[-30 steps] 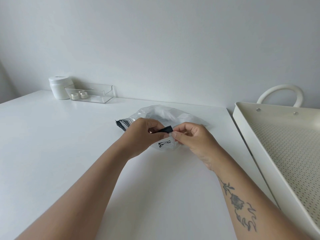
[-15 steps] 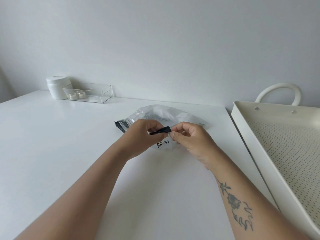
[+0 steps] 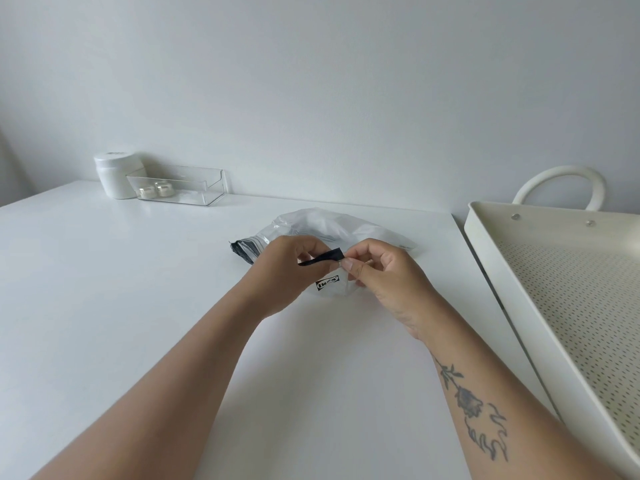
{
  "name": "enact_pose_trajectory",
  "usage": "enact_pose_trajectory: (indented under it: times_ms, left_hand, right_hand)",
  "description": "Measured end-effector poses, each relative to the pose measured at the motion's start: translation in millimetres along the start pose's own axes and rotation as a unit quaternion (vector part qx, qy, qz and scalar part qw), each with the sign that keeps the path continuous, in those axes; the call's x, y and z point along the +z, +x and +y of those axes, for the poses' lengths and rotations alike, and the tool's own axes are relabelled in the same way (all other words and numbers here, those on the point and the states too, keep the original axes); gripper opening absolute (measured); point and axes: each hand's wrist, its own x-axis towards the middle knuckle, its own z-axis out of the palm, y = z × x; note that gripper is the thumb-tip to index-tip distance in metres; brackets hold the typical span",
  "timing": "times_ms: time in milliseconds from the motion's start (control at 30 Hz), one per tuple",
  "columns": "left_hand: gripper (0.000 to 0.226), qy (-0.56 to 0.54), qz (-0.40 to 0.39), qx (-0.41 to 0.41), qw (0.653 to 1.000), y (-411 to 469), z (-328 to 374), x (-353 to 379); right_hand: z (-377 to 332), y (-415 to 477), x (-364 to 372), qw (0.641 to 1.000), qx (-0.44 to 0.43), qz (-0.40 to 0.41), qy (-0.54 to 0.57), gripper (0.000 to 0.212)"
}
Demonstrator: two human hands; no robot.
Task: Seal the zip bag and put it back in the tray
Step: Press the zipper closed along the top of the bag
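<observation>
Both our forearms are bare, with no sleeves reaching into view. Our left hand (image 3: 291, 271) and right hand (image 3: 388, 275) wear no rings or gloves. Along our right forearm runs a dark tattoo (image 3: 474, 410): a stemmed rose with leaves, then wavy flame-like lines below it.

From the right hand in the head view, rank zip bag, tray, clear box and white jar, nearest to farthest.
1. Zip bag: pinched by the right hand.
2. Tray: to its right.
3. Clear box: far left, by the wall.
4. White jar: left of the box.
</observation>
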Motion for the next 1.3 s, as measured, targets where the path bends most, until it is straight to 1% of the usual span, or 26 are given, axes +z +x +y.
enact_pose_trajectory:
  times_ms: [100,233,367,433,567,667,867,1000,1167,1300]
  left_hand:
    - [0.005,0.029,-0.011,0.008,0.999,0.6,-0.8,-4.6]
    - [0.010,0.061,-0.014,0.000,0.998,0.7,-1.9,-3.2]
    - [0.014,0.071,-0.014,-0.019,0.997,1.6,-1.5,1.0]
    - [0.017,0.069,-0.014,-0.019,0.997,2.2,0.2,2.6]
    - [0.010,0.053,0.012,-0.007,0.998,1.6,5.0,1.5]
    - [0.003,0.047,0.010,0.003,0.999,1.3,5.8,-4.9]
    - [0.010,0.082,0.002,-0.008,0.997,1.4,5.3,-3.2]
    - [0.015,0.081,0.011,-0.008,0.997,2.0,6.1,-1.1]
    - [0.009,0.056,0.026,-0.013,0.998,1.7,6.8,-1.9]
    - [0.003,0.068,0.016,-0.010,0.998,1.4,6.2,-6.8]
  right_hand:
    - [0.7,0.4,0.4,1.000,0.005,0.012,0.002,0.008]
    - [1.8,-0.6,1.4,1.000,0.017,0.005,-0.006,0.006]
    - [0.0,-1.1,0.1,0.999,0.028,-0.009,0.012,0.001]
    - [-0.1,-1.4,0.1,1.000,0.029,-0.010,0.002,0.004]
    - [-0.4,-0.7,1.7,1.000,0.021,0.008,-0.004,0.002]
    - [-0.3,0.0,1.0,0.999,0.024,0.022,0.004,0.005]
    - [-0.4,-0.9,0.2,0.999,0.029,0.012,-0.003,0.004]
    - [-1.1,-1.9,-0.2,1.000,0.029,0.002,0.005,0.006]
    - [-1.4,-1.2,-1.0,0.999,0.024,0.028,-0.010,0.002]
    - [-0.7,0.0,-2.9,0.998,0.029,0.050,0.001,0.005]
